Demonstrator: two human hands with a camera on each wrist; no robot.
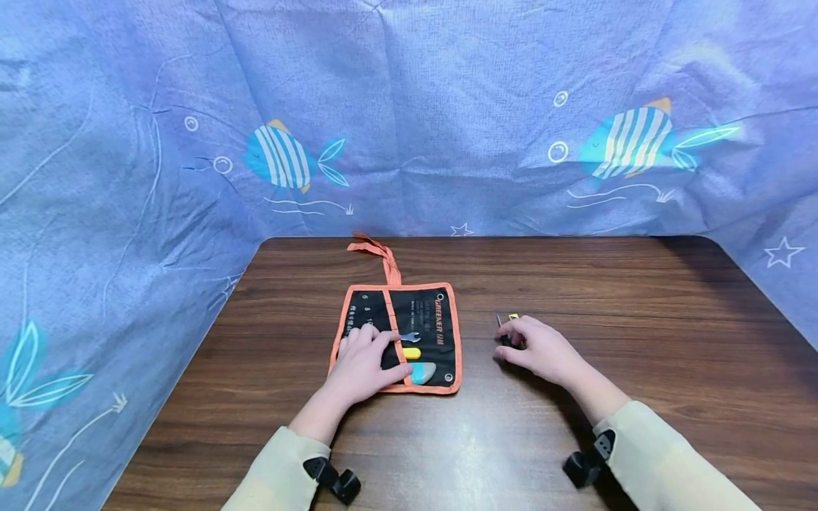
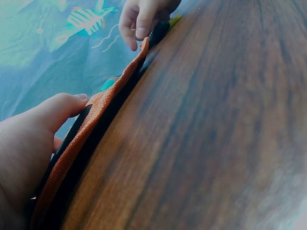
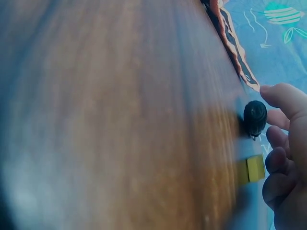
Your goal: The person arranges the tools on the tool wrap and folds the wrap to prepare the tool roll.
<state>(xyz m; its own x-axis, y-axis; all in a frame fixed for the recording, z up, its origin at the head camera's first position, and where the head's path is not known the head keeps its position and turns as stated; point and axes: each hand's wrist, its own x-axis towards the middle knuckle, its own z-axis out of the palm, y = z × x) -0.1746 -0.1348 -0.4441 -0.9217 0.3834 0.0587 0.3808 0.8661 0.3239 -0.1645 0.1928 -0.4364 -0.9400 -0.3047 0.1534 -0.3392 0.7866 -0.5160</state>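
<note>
My left hand (image 1: 363, 363) rests on a black tool roll (image 1: 456, 355) with orange edging, fingers spread over its pocket side and thumb at the orange pocket band. Out of the pockets show an open-end wrench head (image 1: 412, 338), a yellow tip (image 1: 412, 353) and a turquoise-and-grey rounded end (image 1: 423, 372). To the right of the roll, my right hand (image 1: 540, 348) reaches down over a small tool with a black handle (image 3: 255, 117) and a thin metal shaft (image 1: 499, 321). In the right wrist view the thumb stands apart from that handle, with a fingertip close beside it.
A small yellow block-like piece (image 3: 255, 167) lies by the right hand's curled fingers. Orange tie straps (image 1: 388, 266) stretch from the roll toward the back of the wooden table (image 1: 607, 284). Behind hangs a blue fish-print cloth (image 1: 434, 128).
</note>
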